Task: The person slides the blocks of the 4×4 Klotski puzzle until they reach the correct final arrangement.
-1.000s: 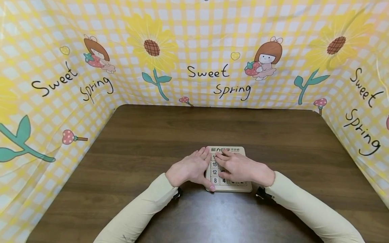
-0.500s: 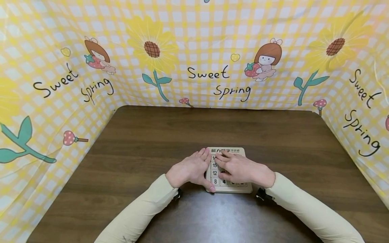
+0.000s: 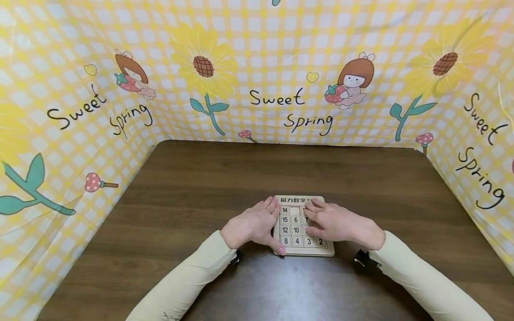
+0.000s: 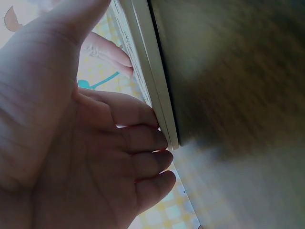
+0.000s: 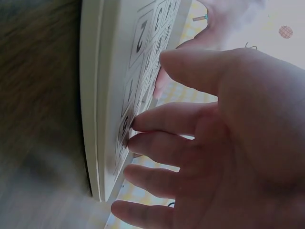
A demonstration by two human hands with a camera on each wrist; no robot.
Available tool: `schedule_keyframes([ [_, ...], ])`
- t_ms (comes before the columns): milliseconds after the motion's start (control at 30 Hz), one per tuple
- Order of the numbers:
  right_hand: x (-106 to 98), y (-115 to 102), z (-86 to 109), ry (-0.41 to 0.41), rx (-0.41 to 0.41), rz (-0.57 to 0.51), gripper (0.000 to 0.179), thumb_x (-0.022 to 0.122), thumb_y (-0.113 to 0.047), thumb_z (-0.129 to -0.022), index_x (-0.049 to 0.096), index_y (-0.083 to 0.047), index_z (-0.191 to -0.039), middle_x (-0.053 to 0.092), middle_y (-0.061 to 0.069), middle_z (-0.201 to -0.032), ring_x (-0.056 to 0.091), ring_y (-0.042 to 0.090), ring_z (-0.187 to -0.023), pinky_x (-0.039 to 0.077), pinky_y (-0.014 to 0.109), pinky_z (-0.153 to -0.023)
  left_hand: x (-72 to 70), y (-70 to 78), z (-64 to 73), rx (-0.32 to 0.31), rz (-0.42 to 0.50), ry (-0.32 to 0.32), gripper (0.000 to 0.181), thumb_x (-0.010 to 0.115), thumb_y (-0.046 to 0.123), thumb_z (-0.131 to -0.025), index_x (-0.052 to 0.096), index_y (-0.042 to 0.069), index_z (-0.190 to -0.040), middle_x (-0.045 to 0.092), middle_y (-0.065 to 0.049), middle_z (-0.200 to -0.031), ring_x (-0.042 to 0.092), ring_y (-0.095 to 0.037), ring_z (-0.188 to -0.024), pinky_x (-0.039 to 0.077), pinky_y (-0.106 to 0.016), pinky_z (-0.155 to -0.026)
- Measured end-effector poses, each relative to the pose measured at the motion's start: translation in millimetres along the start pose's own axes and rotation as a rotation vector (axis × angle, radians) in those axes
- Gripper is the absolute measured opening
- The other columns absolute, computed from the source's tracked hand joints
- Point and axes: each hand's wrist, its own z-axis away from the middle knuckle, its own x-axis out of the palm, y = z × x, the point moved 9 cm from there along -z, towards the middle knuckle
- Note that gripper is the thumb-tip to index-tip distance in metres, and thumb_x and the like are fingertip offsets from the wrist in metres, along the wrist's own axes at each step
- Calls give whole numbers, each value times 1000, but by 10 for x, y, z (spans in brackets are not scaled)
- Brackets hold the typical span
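Pale wood, or a finish made to look like it, forms the sliding-number puzzle board (image 3: 307, 252), which lies flat on the dark wood-grain tabletop (image 3: 241, 167) between the person's two hands. Its printed heading is on the far side, so the digits stand right way up for the person, presumably for easy reading. The left hand (image 3: 253, 224) is spread, fingers nearly straight and side by side against the left edge, with the thumb (image 3: 279, 250) reaching to the near left corner; it braces the frame rather than gripping it, probably to stop the board skidding under a push. The right hand (image 3: 339, 223) comes in from the other side with fingers relaxed and slightly apart, holding nothing. In the right wrist view its first two fingertips (image 5: 138, 125) appear to touch the tiles; a light touch suits flat pieces that seem made to be pushed rather than picked up. Beside tile 14 (image 3: 285, 210), the vacant slot (image 3: 295, 211) leaves room for a neighbour to shift. Tiles 8 (image 3: 286, 241), 4 (image 3: 297, 241), 3 (image 3: 308, 241) and 2 (image 3: 321, 241) fill the near row, while several numerals farther right are hidden beneath the right hand.
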Motion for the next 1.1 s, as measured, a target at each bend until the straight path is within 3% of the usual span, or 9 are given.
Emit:
schedule_keyframes([
  [833, 13, -139, -101, 59, -56, 46, 61, 55, -39, -99, 46, 0, -145, 42, 20, -152, 34, 43, -143, 36, 57, -114, -22, 20, 0, 26, -16, 36, 126, 66, 79, -69, 21, -1, -155, 13, -19, -164, 16, -30, -153, 21, -41, -125],
  [1100, 12, -166, -114, 57, -58, 46, 61, 55, -38, -99, 44, 0, -146, 41, 19, -153, 33, 43, -144, 35, 57, -114, -20, 15, 9, 20, -21, 21, 126, 65, 80, -69, 20, 0, -155, 13, -19, -164, 15, -30, -153, 20, -40, -125],
])
